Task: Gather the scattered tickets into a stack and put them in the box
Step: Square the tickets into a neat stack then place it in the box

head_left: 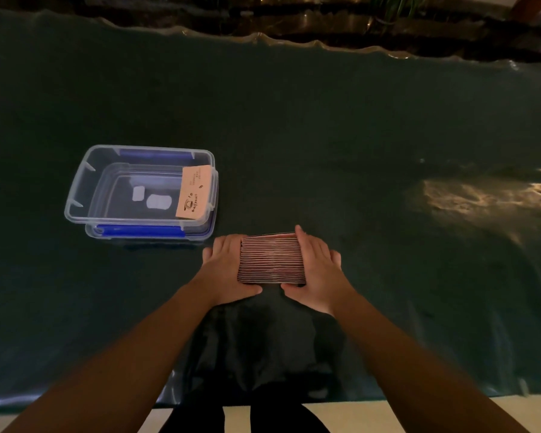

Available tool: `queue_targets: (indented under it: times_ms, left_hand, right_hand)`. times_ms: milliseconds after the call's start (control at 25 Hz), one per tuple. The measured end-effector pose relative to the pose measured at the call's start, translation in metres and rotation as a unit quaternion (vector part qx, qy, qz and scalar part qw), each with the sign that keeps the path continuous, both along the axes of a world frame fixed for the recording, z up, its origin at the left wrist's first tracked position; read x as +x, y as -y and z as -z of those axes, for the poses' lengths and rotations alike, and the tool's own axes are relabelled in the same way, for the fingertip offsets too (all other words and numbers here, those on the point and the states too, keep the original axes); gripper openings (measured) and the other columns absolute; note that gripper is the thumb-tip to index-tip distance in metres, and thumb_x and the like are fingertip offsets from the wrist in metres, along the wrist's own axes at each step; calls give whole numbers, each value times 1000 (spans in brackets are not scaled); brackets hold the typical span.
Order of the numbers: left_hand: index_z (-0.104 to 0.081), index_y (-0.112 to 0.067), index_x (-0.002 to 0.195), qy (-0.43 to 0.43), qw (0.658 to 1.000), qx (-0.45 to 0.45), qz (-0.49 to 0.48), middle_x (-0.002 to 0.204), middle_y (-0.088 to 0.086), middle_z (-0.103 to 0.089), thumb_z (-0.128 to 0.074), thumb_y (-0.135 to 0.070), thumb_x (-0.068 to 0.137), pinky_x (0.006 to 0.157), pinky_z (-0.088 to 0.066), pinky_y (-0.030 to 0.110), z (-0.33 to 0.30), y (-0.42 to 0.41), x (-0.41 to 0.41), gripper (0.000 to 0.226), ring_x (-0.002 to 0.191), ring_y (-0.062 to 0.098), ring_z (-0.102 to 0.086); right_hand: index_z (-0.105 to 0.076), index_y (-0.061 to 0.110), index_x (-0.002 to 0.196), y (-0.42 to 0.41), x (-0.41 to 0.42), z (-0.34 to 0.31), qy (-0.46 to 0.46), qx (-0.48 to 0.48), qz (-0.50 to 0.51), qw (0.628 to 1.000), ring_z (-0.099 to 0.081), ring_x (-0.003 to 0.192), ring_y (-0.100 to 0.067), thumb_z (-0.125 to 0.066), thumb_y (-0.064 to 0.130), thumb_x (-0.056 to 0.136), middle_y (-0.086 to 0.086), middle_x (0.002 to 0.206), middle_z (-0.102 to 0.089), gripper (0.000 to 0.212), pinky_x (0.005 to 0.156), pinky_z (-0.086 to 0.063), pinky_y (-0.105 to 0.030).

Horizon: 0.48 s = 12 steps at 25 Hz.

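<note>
**Op:** As both hands sit on the work, I've got the stack of tickets (271,258) pressed between them, standing on edge on the dark green table cover (325,135). Left hand (224,271) flat against the stack's left face, right hand (317,273) against the right face, thumbs tucked toward the near bottom corners. So the grip is narrow, both palms clamped on the stack.

**Eng:** Clearance?

**Op:** Plenty. Cover is bare on the right side and across the far half. Near edge of the table runs just below my forearms, pale floor (419,414) beyond it. Far edge of the cover is wavy, with dark clutter past it that I can't make out. Glare patch (481,195) at far right on the cover.

**Eng:** Box?

**Op:** Clear plastic box (75,195) with blue latch handles, lid off, sitting up and left of the stack, near but not touching my left hand. Open side up. One tan ticket (192,193) with a coffee cup print leans inside against the right wall. Two pale patches show on the bottom; can't tell what they are.

**Eng:** Loose tickets on the table?

**Op:** Only those I've listed.
</note>
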<state>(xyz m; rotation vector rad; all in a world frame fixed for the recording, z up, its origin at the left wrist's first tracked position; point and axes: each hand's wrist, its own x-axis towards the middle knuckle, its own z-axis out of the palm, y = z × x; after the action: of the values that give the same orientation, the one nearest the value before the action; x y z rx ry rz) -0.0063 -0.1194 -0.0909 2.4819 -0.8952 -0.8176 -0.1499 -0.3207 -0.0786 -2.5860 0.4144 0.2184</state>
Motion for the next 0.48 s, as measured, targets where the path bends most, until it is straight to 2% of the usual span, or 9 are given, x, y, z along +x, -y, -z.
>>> queue_targets:
  times_ms: [80,160,240,320,480]
  left_hand:
    - [-21,-33,146,-1,1000,-16,-2,152,-1,-31,-83,-65,56,120,-19,51,0,-1,3,113,142,21,-24]
    - [-25,-34,144,-8,1000,-26,-3,148,-1,-34,-85,-63,54,119,-21,52,-2,0,5,111,139,20,-26]
    - [-28,-36,142,-11,1000,-25,3,146,-3,-36,-86,-63,54,118,-22,51,-6,1,7,108,137,18,-26]
    - [-30,-38,138,-11,999,-34,1,144,-6,-38,-85,-63,55,117,-23,48,-9,2,11,103,135,16,-27]
    - [-28,-37,142,-12,1000,-22,15,148,-5,-36,-87,-62,57,119,-22,49,-11,4,14,107,138,18,-26]
  right_hand:
    - [5,26,165,3,-2,-1,-7,-28,-27,999,-22,154,-23,-72,59,76,-2,169,-26,122,122,-24,-60]
    - [2,28,165,3,-5,1,-5,6,-22,1000,-23,154,-21,-75,52,77,-1,168,-28,119,123,-22,-59]
    - [-3,31,165,3,-5,2,-9,77,39,996,-27,151,-21,-80,46,74,-1,162,-35,120,125,-16,-53]
    - [-10,36,163,4,-4,4,-8,125,102,987,-28,148,-24,-82,47,67,-1,158,-37,120,122,-17,-50]
    - [-17,41,158,4,-4,7,-6,126,118,985,-26,143,-23,-80,49,62,1,155,-35,115,117,-19,-46]
